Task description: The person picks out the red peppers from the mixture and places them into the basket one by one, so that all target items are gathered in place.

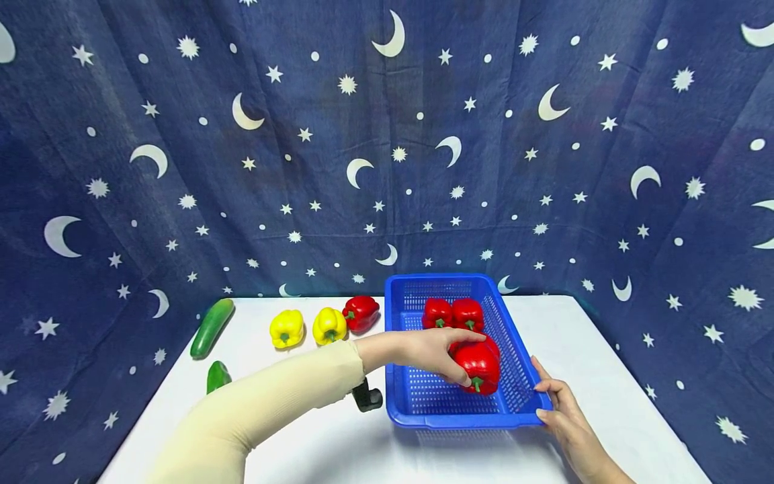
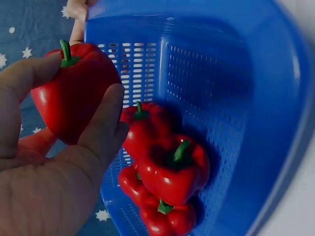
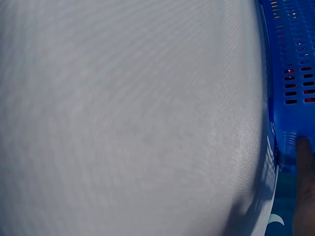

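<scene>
My left hand (image 1: 423, 349) reaches in from the left and grips a red bell pepper (image 1: 484, 366) over the blue plastic basket (image 1: 447, 422). In the left wrist view, thumb and fingers wrap the held pepper (image 2: 78, 98), its green stem beside a fingertip. Several other red bell peppers (image 2: 174, 169) lie together inside the basket. At the basket's near right corner, my right hand (image 1: 571, 427) holds the rim between thumb and fingers. The right wrist view catches only one finger (image 3: 305, 172) against the basket's outer wall.
Left of the basket lie a red bell pepper (image 1: 361, 314) and two yellow bell peppers (image 1: 287, 329). Farther left are a long green cucumber (image 1: 211, 328) and another green vegetable (image 1: 218, 375), partly behind the left sleeve. A star-patterned curtain (image 1: 387, 168) surrounds the white table (image 1: 326, 444).
</scene>
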Motion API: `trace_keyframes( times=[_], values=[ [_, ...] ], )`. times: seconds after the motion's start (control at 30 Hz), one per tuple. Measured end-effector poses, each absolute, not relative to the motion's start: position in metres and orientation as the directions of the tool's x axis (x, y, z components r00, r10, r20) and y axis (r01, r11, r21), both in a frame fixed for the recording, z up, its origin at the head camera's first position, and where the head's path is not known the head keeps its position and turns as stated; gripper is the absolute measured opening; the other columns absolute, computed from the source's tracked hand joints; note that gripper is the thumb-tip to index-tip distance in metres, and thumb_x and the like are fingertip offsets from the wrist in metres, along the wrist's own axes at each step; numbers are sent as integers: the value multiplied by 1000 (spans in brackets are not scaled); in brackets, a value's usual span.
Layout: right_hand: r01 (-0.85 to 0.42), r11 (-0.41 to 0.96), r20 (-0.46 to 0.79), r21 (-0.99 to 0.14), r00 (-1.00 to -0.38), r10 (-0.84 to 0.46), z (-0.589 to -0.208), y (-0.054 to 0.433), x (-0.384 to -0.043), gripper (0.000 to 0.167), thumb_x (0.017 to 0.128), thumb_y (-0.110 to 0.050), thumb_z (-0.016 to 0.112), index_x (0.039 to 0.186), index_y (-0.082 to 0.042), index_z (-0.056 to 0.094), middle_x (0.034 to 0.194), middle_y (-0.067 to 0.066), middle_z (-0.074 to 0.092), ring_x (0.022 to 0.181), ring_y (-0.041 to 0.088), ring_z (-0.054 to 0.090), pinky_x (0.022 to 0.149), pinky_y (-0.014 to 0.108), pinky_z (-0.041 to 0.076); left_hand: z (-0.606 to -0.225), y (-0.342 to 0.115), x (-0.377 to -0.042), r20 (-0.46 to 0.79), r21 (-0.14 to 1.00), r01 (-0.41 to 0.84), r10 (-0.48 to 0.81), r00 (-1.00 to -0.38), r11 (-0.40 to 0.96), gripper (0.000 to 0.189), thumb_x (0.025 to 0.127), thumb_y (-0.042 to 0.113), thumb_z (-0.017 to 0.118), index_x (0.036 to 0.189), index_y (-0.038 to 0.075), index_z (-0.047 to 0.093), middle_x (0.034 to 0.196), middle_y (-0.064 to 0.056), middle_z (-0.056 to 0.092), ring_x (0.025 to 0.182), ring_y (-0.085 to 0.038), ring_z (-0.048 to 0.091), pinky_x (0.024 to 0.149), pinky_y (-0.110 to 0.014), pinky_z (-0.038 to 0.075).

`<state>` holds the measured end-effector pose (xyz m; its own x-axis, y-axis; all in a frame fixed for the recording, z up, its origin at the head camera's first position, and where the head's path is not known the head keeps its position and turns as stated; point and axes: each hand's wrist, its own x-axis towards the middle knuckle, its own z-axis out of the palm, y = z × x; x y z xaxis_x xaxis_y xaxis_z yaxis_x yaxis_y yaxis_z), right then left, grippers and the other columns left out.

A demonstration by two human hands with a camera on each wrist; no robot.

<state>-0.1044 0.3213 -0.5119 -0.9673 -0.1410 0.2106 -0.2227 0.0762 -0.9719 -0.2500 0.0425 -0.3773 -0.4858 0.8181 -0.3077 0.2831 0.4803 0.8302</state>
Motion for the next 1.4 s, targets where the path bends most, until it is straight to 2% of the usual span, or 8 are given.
trace_keyframes(
  times=[0.27, 0.43, 0.6, 0.8, 0.93, 1.27, 1.4],
  values=[
    [-168, 100, 158, -981, -982, -101, -511, 321, -104, 28, 103, -3, 40, 128, 1, 27, 172, -7, 5, 137, -20, 21, 95, 19, 44, -381, 62, -245, -329, 774, 321, 780, -533, 546, 84, 82, 17, 86, 154, 35, 46, 139, 4, 51, 117, -18, 54, 79, -32, 60],
    [-169, 88, 160, -982, -982, -102, -511, 320, -102, 28, 103, -3, 40, 128, 1, 28, 172, -5, 5, 136, -20, 23, 95, 19, 44, -387, 73, -239, -353, 719, 378, 775, -525, 583, 83, 82, 21, 87, 153, 38, 47, 140, 6, 52, 118, -15, 53, 81, -30, 58],
    [-149, 105, 140, -983, -986, -91, -511, 319, -102, 30, 103, -4, 41, 129, 1, 27, 172, -5, 5, 134, -22, 22, 95, 17, 43, -393, 80, -237, -403, 699, 365, 761, -509, 615, 81, 82, 20, 87, 152, 37, 48, 138, 6, 53, 117, -14, 52, 83, -31, 58],
    [-156, 105, 146, -982, -985, -96, -511, 320, -103, 30, 103, -4, 40, 129, 1, 27, 172, -6, 4, 135, -22, 22, 95, 16, 42, -398, 85, -240, -473, 760, 228, 758, -448, 609, 82, 82, 1, 82, 152, 28, 49, 128, 2, 53, 105, -16, 57, 83, -35, 61],
    [-196, 91, 185, -976, -976, -116, -511, 321, -104, 29, 103, -2, 39, 129, 3, 27, 172, -4, 4, 137, -20, 23, 96, 17, 42, -398, 88, -242, -492, 748, 237, 757, -429, 620, 82, 83, -3, 80, 152, 29, 49, 127, 2, 52, 104, -15, 57, 84, -34, 60],
    [-207, 113, 196, -972, -975, -106, -510, 320, -104, 30, 102, -1, 40, 128, 4, 26, 172, -2, 4, 139, -15, 22, 94, 18, 42, -401, 95, -241, -497, 694, 304, 739, -454, 653, 83, 83, 3, 82, 152, 34, 49, 126, 4, 55, 106, -15, 54, 84, -31, 60],
    [-202, 107, 191, -974, -976, -102, -510, 320, -104, 30, 102, -1, 40, 128, 4, 27, 172, -1, 4, 139, -14, 23, 95, 18, 43, -402, 96, -240, -503, 705, 269, 731, -462, 656, 82, 83, 2, 82, 152, 33, 50, 125, 2, 55, 104, -15, 57, 84, -31, 60]
  ],
)
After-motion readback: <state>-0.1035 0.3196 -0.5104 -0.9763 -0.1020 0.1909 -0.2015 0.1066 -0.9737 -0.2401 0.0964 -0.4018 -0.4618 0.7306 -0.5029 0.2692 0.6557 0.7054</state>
